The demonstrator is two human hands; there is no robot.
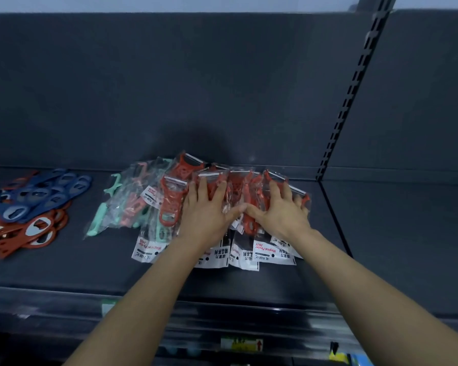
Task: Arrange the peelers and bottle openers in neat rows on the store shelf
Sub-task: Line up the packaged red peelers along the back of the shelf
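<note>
Head camera shows our left hand (204,207) and right hand (280,210) pressing flat, fingers spread, on the bagged red peelers (169,204) mid-way along the shelf (381,247). We see the bottle openers (29,207) heaped far left.

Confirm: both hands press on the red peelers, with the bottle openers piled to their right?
Wrong side: the head view shows the bottle openers piled left of the red peelers. The left hand and right hand do press on them.
</note>
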